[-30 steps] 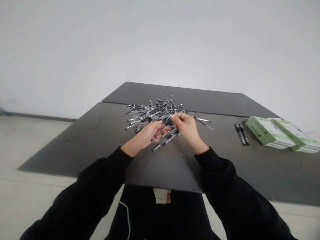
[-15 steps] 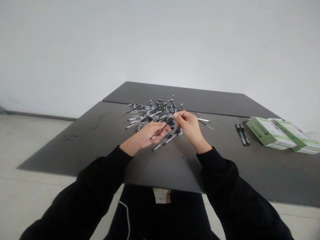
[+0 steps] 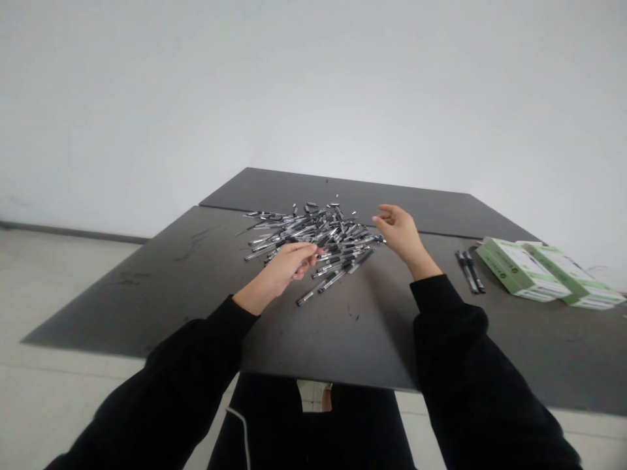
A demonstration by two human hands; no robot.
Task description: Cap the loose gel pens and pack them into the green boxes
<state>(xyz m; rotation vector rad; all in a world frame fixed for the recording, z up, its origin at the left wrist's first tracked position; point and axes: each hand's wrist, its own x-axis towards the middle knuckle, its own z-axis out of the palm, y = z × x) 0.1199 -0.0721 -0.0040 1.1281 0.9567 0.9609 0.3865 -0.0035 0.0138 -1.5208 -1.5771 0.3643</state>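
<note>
My right hand [image 3: 400,235] just pulled away from my left [image 3: 292,262]; joint handling paused. Right's fingers part slightly over the pile's right edge, nothing visible in them. Left's curled at the near side; can't tell if it's clamped on anything. Pen parts [image 3: 337,253]: clear barrels, black bits, tangled mid-table [image 3: 171,300]. Two pens [image 3: 473,271], green-white boxes [image 3: 529,274] off right.

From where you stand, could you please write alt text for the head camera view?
Two bare hands, left and right, work over a heap of pen parts on a dark table; two pens lie beside green-and-white boxes.
</note>
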